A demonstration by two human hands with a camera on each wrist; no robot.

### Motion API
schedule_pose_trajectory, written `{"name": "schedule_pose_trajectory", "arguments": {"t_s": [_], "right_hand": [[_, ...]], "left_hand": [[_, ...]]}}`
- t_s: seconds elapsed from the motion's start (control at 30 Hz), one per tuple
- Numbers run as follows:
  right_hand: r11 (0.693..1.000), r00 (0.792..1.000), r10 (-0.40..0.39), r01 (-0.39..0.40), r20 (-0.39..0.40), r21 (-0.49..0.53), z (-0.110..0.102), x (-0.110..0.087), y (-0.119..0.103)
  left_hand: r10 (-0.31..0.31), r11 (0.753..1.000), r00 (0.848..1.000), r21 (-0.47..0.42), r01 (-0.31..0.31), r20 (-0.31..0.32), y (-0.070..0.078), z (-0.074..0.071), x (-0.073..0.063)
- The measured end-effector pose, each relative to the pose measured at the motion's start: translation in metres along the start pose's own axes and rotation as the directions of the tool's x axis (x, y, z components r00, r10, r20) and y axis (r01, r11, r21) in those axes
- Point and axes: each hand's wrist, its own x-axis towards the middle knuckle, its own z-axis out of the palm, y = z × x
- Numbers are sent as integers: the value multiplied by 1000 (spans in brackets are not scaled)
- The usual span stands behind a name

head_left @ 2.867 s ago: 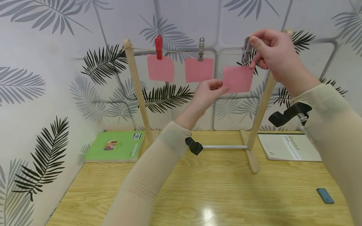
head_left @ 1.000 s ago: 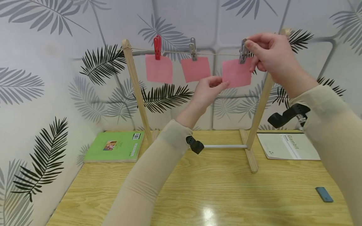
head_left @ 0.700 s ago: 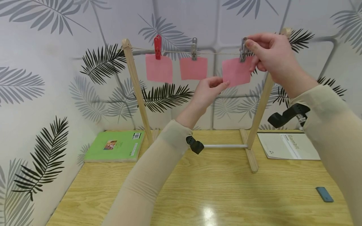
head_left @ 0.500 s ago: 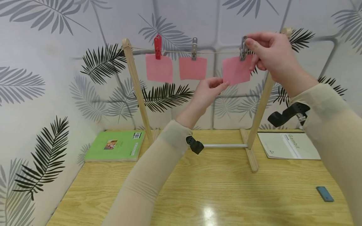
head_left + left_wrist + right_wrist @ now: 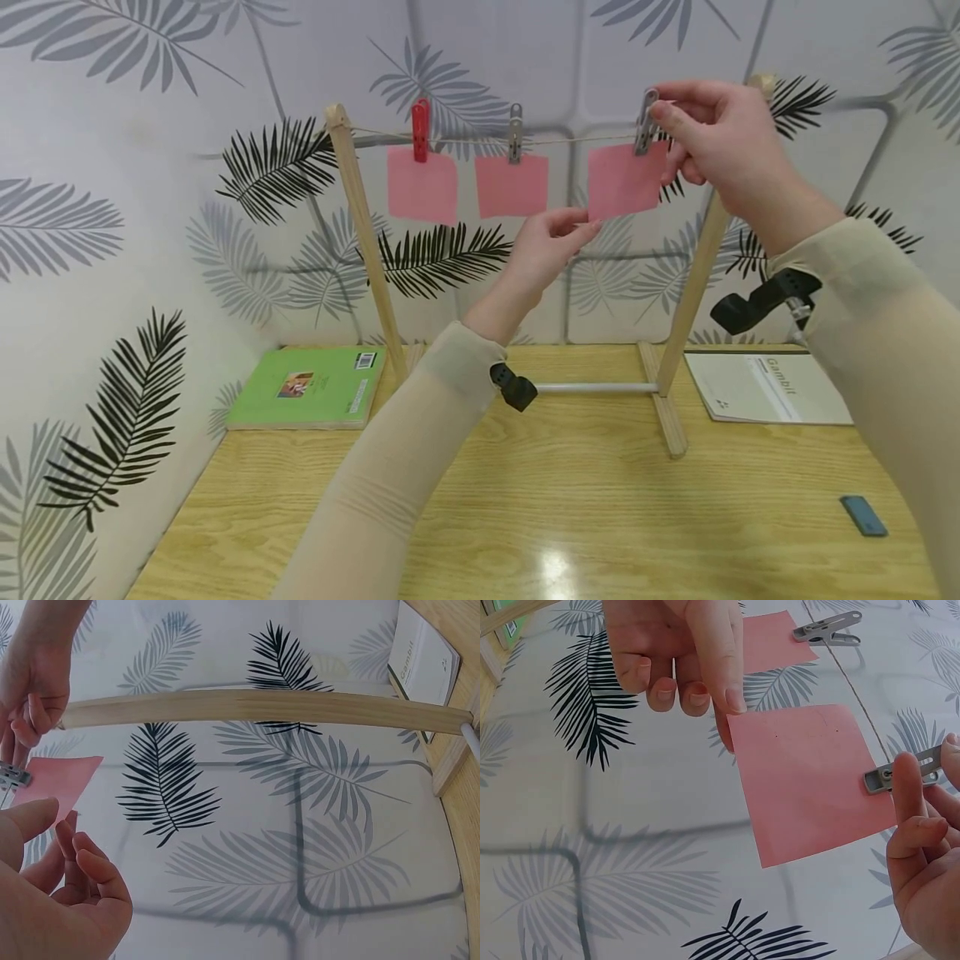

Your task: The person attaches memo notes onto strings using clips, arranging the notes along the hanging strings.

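Note:
In the head view, a pink paper square (image 5: 627, 179) hangs slightly tilted at the right of a thin string (image 5: 592, 138), a grey clothespin (image 5: 647, 123) over its top edge. My right hand (image 5: 723, 142) pinches the handles of that clothespin between thumb and index finger. My left hand (image 5: 547, 246) pinches the paper's lower left corner. The right wrist view shows the left thumb (image 5: 724, 675) at the corner of the paper (image 5: 810, 787) and the clothespin (image 5: 881, 778) on the opposite edge. In the left wrist view, the clothespin is partly cut off.
More pink squares hang under a red clothespin (image 5: 420, 132) and another grey clothespin (image 5: 514, 135). Wooden posts (image 5: 367, 242) hold the string. A green book (image 5: 307, 392), a notebook (image 5: 765, 387) and a small blue-grey object (image 5: 863, 515) lie on the table (image 5: 600, 500).
The right clothespin, earlier above the paper, now overlaps its top edge. The paper has risen towards the string and tilted. The middle square swayed and shifted left.

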Motion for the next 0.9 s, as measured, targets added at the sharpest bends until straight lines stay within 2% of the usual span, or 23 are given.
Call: {"name": "schedule_pose_trajectory", "arguments": {"t_s": [0.5,0.9], "right_hand": [[999,999,44,-44,0,9,-1,3,-3],[999,999,50,-50,-8,19,-2,3,-2]], "left_hand": [[-9,1000,1000,-9,9,0,-4,-5,-3],[-24,1000,1000,-20,24,-12,-11,-8,-5]]}}
